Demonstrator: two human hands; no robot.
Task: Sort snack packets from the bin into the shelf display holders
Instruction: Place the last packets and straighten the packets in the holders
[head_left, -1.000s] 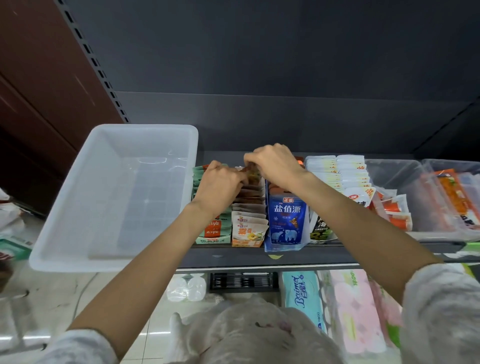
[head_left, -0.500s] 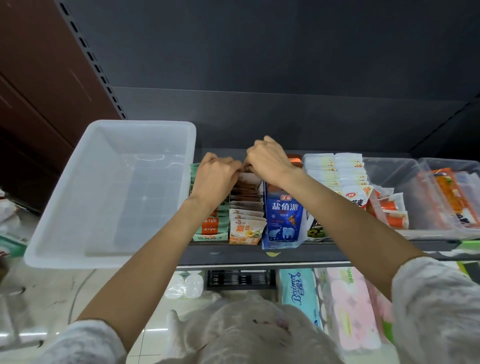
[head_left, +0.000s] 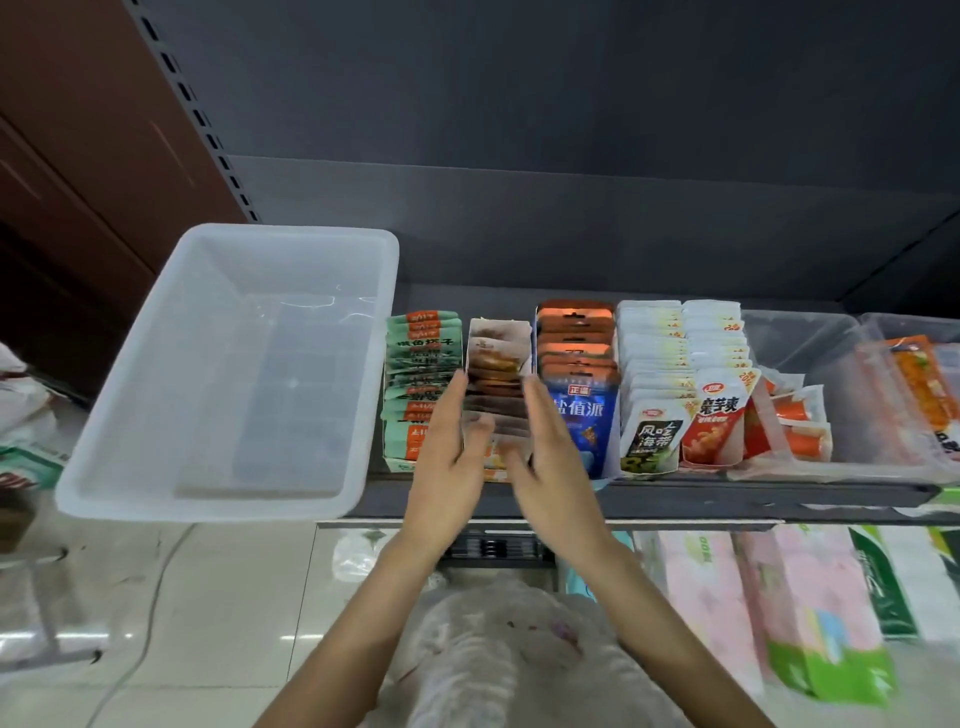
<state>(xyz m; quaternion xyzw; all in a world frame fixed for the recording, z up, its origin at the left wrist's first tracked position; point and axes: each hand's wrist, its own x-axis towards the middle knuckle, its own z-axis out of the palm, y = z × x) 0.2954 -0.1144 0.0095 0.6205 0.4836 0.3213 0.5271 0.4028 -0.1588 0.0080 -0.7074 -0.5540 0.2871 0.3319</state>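
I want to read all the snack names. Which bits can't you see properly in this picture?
Head view only:
- Brown packet row: the front packets are hidden behind the left hand and right hand.
- Blue packet: its left edge is covered by the right hand.
- Orange packets in the far right holder: cut off by the picture's edge and blurred.
- Green packets: print too small and blurred to read.
- White bin: looks empty.

head view, looking down, near shelf (head_left: 623, 499)
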